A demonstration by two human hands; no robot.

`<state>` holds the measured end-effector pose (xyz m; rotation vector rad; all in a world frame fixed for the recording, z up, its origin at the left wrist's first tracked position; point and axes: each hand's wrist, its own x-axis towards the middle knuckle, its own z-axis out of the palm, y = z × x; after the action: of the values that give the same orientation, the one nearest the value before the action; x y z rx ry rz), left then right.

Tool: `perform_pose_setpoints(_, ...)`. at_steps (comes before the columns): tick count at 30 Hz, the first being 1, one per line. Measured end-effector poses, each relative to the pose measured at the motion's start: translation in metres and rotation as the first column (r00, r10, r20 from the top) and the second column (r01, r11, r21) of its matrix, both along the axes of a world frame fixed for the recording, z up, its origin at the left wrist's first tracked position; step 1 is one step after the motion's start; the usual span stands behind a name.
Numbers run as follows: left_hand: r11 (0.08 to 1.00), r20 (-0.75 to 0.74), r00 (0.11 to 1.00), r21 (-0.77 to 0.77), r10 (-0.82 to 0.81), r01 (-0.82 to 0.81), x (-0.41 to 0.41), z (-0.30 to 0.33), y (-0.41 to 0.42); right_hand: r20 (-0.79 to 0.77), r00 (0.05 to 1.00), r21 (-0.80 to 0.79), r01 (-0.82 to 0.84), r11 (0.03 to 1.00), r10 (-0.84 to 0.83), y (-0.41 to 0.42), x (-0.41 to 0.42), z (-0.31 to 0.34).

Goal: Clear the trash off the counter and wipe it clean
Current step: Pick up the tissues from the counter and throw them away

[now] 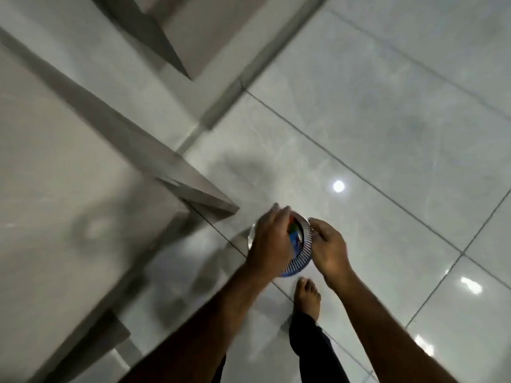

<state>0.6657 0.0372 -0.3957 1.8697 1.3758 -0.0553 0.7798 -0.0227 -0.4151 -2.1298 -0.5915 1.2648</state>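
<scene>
Head view shows one round blue-and-white ribbed container [300, 257] held over the floor, something red, green and blue inside it; any print is too blurred to read. My left hand [269, 241] is clamped over its top and near rim, my right hand [327, 248] grips the far rim. One bare foot [307, 297] stands below on glossy tiles [387, 134], beside the counter corner [204, 193]

No text, label, brand or number can be read anywhere; the colourful printed packet [294, 236] in the round blue-and-white container [302, 254] is too blurred.
</scene>
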Motion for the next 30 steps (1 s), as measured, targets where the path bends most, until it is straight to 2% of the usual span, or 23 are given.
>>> perform_pose_setpoints(3, 0.981, 0.165, 0.983, 0.185, -0.085, 0.054, -0.008, 0.104, -0.011, 0.114, 0.990, 0.160, 0.064, 0.985, -0.083, -0.004, 0.004, 0.102)
perform_pose_setpoints(5, 0.952, 0.257, 0.957, 0.303, -0.135, 0.053, -0.035, 0.171, -0.014, 0.131, 0.982, 0.277, 0.095, 0.956, -0.136, 0.002, -0.010, 0.172)
perform_pose_setpoints(8, 0.874, 0.300, 0.942, 0.485, -0.148, -0.017, -0.100, 0.255, -0.016, 0.146, 0.985, 0.417, 0.024, 0.908, -0.094, 0.017, -0.056, 0.262)
perform_pose_setpoints(10, 0.782, 0.280, 0.956, 0.613, -0.084, -0.111, -0.163, 0.297, -0.011, 0.149, 0.989, 0.499, -0.088, 0.862, 0.014, 0.040, -0.114, 0.314)
perform_pose_setpoints(12, 0.712, 0.254, 0.967, 0.676, 0.016, -0.189, -0.232, 0.323, -0.004, 0.176, 0.975, 0.557, -0.211, 0.803, 0.134, 0.062, -0.179, 0.349)
perform_pose_setpoints(15, 0.604, 0.114, 0.947, 0.745, 0.302, -0.283, -0.346, 0.335, 0.004, 0.274, 0.901, 0.598, -0.433, 0.674, 0.335, 0.096, -0.288, 0.380)
perform_pose_setpoints(16, 0.601, 0.030, 0.912, 0.743, 0.408, -0.294, -0.377, 0.334, 0.005, 0.321, 0.854, 0.585, -0.519, 0.623, 0.410, 0.106, -0.319, 0.385)
perform_pose_setpoints(18, 0.668, -0.172, 0.801, 0.664, 0.573, -0.336, -0.437, 0.332, 0.004, 0.445, 0.710, 0.521, -0.701, 0.488, 0.545, 0.126, -0.385, 0.387)
perform_pose_setpoints(20, 0.746, -0.383, 0.668, 0.521, 0.639, -0.415, -0.486, 0.324, -0.005, 0.573, 0.498, 0.373, -0.866, 0.334, 0.651, 0.144, -0.446, 0.379)
perform_pose_setpoints(21, 0.764, -0.426, 0.643, 0.462, 0.636, -0.450, -0.503, 0.317, -0.010, 0.604, 0.385, 0.270, -0.923, 0.276, 0.698, 0.153, -0.470, 0.373)
perform_pose_setpoints(24, 0.765, -0.363, 0.679, 0.400, 0.639, -0.506, -0.548, 0.296, -0.016, 0.640, 0.041, -0.063, -0.992, 0.105, 0.767, 0.174, -0.538, 0.348)
perform_pose_setpoints(26, 0.724, -0.264, 0.686, 0.400, 0.678, -0.562, -0.567, 0.295, -0.009, 0.664, -0.132, -0.224, -0.974, 0.027, 0.736, 0.182, -0.562, 0.331)
perform_pose_setpoints(28, 0.659, -0.170, 0.670, 0.461, 0.723, -0.594, -0.585, 0.302, 0.010, 0.701, -0.209, -0.298, -0.955, 0.013, 0.682, 0.188, -0.572, 0.319)
perform_pose_setpoints(30, 0.630, -0.110, 0.691, 0.530, 0.715, -0.567, -0.601, 0.310, 0.044, 0.728, -0.174, -0.268, -0.962, 0.042, 0.663, 0.190, -0.572, 0.312)
